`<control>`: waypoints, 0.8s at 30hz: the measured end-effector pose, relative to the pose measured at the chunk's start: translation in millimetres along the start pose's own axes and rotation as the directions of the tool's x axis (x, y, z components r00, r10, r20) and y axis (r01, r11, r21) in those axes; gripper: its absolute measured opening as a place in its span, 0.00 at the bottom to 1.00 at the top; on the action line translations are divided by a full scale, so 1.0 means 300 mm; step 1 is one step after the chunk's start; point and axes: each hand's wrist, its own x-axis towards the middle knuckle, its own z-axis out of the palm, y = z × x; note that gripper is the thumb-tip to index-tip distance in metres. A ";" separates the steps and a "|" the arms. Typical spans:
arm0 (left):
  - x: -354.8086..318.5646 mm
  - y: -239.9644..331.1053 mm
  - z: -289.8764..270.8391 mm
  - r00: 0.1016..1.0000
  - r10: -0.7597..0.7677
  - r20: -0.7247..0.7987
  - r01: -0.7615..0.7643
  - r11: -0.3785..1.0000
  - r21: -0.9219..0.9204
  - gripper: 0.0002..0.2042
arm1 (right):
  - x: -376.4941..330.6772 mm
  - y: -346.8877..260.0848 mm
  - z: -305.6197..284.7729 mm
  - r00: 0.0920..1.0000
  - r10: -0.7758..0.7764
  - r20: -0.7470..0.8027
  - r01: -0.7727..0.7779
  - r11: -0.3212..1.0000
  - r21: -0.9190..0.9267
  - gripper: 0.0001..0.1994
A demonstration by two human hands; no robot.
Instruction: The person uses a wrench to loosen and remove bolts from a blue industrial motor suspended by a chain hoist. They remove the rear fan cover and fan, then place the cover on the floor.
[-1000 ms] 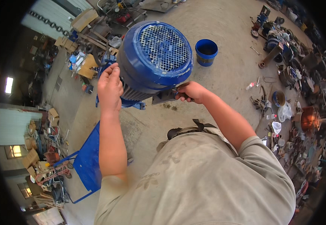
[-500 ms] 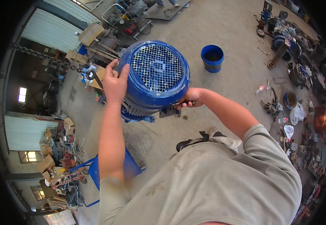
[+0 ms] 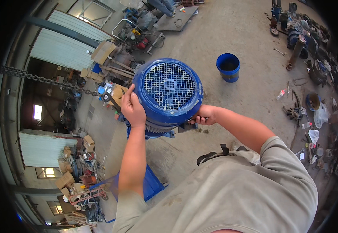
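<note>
A large blue electric motor (image 3: 149, 129) hangs in front of me, its round fan cover (image 3: 140, 87) with a paint-worn mesh grille turned toward me. My left hand (image 3: 133, 108) presses against the left side of that cover, thumb and fingers on its rim. At the lower right edge of the cover is my right hand (image 3: 205, 115), fingers curled around something small and dark, mostly hidden by the hand and the cover. Left of the motor, a dark lifting eye (image 3: 106, 97) joins a heavy chain (image 3: 52, 79) to it.
A blue bucket (image 3: 228, 68) stands on the concrete floor beyond the motor. Metal parts and tools lie along the right, with a wrench (image 3: 280, 52) nearby. A blue sheet-metal piece (image 3: 151, 184) is below my left arm. Another person's legs (image 3: 163, 6) show at the top.
The view has shifted, so the motor and surroundings appear farther right and lower. My left fingers have drawn closer to the cover's rim; my right hand stays at its lower right edge.
</note>
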 end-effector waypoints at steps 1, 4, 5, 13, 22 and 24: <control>-0.003 0.000 -0.012 1.000 0.023 0.016 -0.023 0.999 -0.031 0.16 | 0.002 -0.007 -0.004 1.000 0.026 -0.005 -0.025 0.999 0.025 0.07; -0.026 -0.007 -0.048 0.950 0.284 0.130 -0.293 0.954 0.058 0.16 | 0.004 -0.017 -0.004 0.998 0.059 -0.006 -0.058 0.998 0.027 0.04; -0.038 -0.011 -0.053 0.879 0.443 0.176 -0.465 0.878 0.114 0.16 | 0.004 -0.001 0.008 1.000 0.018 -0.021 -0.018 1.000 0.000 0.06; -0.078 -0.063 -0.021 0.773 0.613 0.165 -0.634 0.757 0.158 0.13 | -0.031 0.080 0.111 0.961 -0.100 -0.259 0.112 0.993 0.032 0.12; 0.030 -0.059 0.057 0.733 0.651 0.198 -0.675 0.732 0.093 0.07 | 0.314 0.318 0.355 0.037 -0.777 -0.628 0.530 0.548 -0.647 0.24; 0.044 -0.058 0.066 0.718 0.666 0.202 -0.687 0.725 0.052 0.06 | 0.326 0.327 0.352 0.196 -0.702 -0.685 0.714 0.581 -0.390 0.24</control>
